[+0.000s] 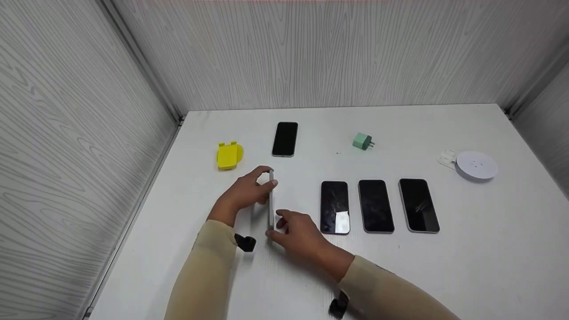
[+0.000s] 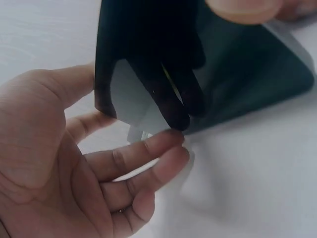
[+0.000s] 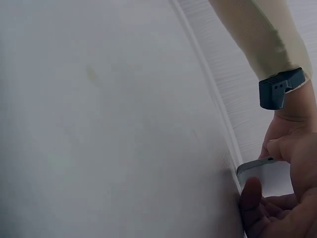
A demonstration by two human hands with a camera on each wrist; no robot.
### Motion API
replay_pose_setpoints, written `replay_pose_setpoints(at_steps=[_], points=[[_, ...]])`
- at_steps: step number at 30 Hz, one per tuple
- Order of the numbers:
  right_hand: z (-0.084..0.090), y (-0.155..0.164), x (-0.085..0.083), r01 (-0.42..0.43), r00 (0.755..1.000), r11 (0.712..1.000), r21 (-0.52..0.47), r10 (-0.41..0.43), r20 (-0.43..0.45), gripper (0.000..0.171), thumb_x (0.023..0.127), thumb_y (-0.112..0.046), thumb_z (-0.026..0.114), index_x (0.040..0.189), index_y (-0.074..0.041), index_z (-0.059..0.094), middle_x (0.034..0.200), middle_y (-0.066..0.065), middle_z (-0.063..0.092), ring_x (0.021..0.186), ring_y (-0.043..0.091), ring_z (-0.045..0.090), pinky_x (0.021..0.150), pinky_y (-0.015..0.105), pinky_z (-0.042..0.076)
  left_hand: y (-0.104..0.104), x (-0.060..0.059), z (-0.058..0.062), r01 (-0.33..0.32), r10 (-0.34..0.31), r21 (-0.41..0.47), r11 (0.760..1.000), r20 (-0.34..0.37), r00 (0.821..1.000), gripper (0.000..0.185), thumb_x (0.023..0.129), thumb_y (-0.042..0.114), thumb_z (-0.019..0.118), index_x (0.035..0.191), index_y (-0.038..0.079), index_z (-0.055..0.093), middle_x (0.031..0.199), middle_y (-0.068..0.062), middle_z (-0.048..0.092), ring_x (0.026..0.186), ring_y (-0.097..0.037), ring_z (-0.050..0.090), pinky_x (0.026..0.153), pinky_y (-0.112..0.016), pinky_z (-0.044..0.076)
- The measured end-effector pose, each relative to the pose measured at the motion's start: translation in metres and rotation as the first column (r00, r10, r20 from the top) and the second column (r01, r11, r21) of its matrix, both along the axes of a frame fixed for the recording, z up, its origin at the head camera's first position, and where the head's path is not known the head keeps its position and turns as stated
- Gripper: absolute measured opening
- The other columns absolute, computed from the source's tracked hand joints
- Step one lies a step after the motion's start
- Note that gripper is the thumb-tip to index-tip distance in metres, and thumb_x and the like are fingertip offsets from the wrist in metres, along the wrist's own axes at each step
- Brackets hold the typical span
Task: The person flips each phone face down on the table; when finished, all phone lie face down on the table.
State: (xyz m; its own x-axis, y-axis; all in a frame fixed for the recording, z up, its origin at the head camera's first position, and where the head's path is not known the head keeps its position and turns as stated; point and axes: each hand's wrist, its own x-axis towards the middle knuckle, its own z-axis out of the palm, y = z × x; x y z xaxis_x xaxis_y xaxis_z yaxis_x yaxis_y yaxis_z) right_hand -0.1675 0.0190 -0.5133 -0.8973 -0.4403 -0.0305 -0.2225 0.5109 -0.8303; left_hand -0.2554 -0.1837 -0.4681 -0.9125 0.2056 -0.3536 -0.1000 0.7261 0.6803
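Observation:
A phone [image 1: 271,204] stands tilted up on its long side between both hands, its thin grey edge facing the head camera. My left hand [image 1: 246,191] grips its far end, fingertips near the top corner and thumb against the side. At the near end, my right hand [image 1: 300,231] holds the lower corner with thumb and fingers. The left wrist view shows the phone's dark glossy screen [image 2: 237,74] reflecting the fingers of the left hand [image 2: 74,158]. In the right wrist view, the grey phone rim [image 3: 255,164] shows beside the right hand [image 3: 297,193].
Three dark phones lie in a row to the right: one nearest [image 1: 334,204], a middle one [image 1: 376,206] and a far one [image 1: 419,206]. Behind the hands are another phone [image 1: 285,139], a yellow holder [image 1: 228,155] and a green plug adapter [image 1: 362,141]. A white disc [image 1: 476,165] sits far right.

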Motion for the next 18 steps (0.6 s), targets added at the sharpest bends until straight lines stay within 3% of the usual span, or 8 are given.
replay_pose_setpoints(at_steps=[5, 10, 18], points=[[-0.006, -0.002, 0.002, 0.024, 1.0, 1.0, -0.014, -0.024, 0.008, 0.071, 0.097, -0.033, 0.083, 0.152, 0.004, 0.058, 0.11, 0.005, 0.077, 0.084, 0.011, 0.063, 0.077, 0.03, 0.056, -0.015, 0.002, -0.003, 0.028, -0.03, 0.104, 0.994, 0.014, 0.999, 0.065, 0.109, 0.054, 0.063, 0.164, 0.029, 0.041, 0.135, -0.013, 0.076, 0.108, -0.023, 0.079, 0.105, -0.051, 0.054], [-0.006, -0.003, 0.003, 0.063, 0.998, 0.998, -0.002, -0.063, 0.015, 0.077, 0.094, -0.034, 0.088, 0.154, 0.001, 0.056, 0.108, 0.002, 0.078, 0.075, 0.008, 0.058, 0.074, 0.029, 0.053, -0.03, 0.003, -0.004, 0.029, -0.037, 0.164, 0.986, 0.045, 0.998, 0.068, 0.106, 0.047, 0.071, 0.165, 0.028, 0.042, 0.138, -0.01, 0.075, 0.112, -0.024, 0.077, 0.098, -0.046, 0.056], [-0.005, -0.01, 0.005, 0.115, 0.993, 0.992, 0.055, -0.116, 0.021, 0.083, 0.09, -0.041, 0.091, 0.154, 0.0, 0.057, 0.109, 0.002, 0.074, 0.084, 0.014, 0.058, 0.087, 0.037, 0.054, -0.053, 0.005, -0.005, 0.058, -0.084, 0.24, 0.969, 0.101, 0.991, 0.096, 0.093, 0.028, 0.089, 0.172, 0.025, 0.034, 0.15, -0.008, 0.069, 0.131, -0.027, 0.065, 0.117, -0.051, 0.047]])
